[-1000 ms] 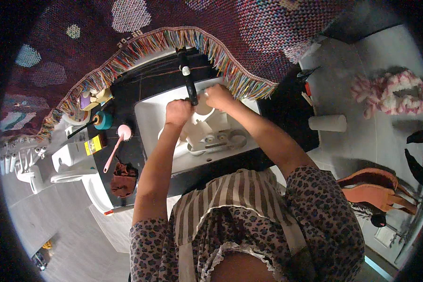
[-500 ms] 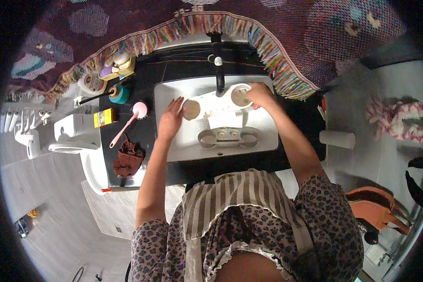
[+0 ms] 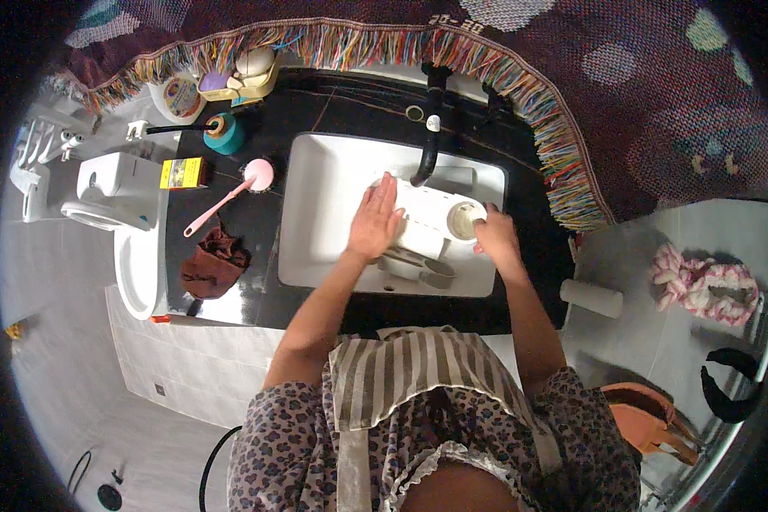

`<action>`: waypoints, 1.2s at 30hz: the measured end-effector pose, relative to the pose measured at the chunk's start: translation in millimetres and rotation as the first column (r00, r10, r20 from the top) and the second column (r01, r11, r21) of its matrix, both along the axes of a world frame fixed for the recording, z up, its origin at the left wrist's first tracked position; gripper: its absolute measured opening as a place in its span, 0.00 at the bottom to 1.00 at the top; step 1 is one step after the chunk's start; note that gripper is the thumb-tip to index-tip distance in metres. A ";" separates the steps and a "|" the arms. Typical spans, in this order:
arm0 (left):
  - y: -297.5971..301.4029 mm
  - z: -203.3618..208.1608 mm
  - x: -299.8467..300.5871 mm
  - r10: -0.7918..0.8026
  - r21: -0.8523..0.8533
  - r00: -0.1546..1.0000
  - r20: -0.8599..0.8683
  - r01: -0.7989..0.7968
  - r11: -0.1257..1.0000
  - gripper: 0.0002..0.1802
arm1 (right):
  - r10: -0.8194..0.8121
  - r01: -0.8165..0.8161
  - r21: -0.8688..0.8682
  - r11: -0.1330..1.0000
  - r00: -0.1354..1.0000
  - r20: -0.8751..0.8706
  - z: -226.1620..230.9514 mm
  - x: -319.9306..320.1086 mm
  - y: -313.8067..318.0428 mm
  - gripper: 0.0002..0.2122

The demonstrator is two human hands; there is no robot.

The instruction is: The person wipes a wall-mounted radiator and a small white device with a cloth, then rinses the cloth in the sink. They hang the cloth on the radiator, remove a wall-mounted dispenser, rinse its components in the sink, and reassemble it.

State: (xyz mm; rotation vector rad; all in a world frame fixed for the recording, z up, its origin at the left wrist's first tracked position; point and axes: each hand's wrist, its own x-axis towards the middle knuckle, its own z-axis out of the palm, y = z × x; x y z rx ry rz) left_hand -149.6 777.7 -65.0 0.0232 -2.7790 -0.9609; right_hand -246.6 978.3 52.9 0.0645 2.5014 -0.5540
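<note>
Over the white sink [image 3: 316, 256] I hold a long white plastic holder [image 3: 427, 205] with a round cup-like opening at its right end. My right hand [image 3: 497, 237] is closed round the rim of that end. My left hand [image 3: 375, 224] lies with fingers stretched out at the holder's left end, hiding it; whether the palm presses on it I cannot tell. A white rectangular part [image 3: 422, 237] shows just below the holder. Lower in the sink lies a second, greyish plastic piece [image 3: 438, 274] with rounded ends, partly covered by the white part.
The black faucet [image 3: 427, 154] reaches over the sink. Left on the black counter are a pink long-handled brush [image 3: 258, 176], a brown cloth [image 3: 216, 266], a yellow box [image 3: 183, 173] and a teal bottle [image 3: 224, 135]. A fringed cloth [image 3: 563, 162] hangs along the far side.
My left hand has moved right, from beside the holder's left opening to over it. The holder now slants down to the right, and the whole view has shifted.
</note>
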 end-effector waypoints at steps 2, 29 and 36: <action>-5.2 -0.2 1.4 -0.032 -0.058 0.999 -0.006 0.031 0.998 0.28 | -0.064 0.063 -0.077 0.995 0.998 -0.020 -20.6 4.5 27.8 0.18; -33.4 65.7 -121.1 -0.215 -0.309 0.910 0.353 0.331 0.892 0.07 | -0.025 0.017 -0.111 0.994 0.997 -0.069 -7.4 33.8 57.7 0.19; -35.5 23.2 -101.7 -0.339 0.729 0.789 0.512 -0.189 0.658 0.17 | -0.206 0.178 -0.309 0.934 0.977 -0.061 7.2 49.0 66.3 0.17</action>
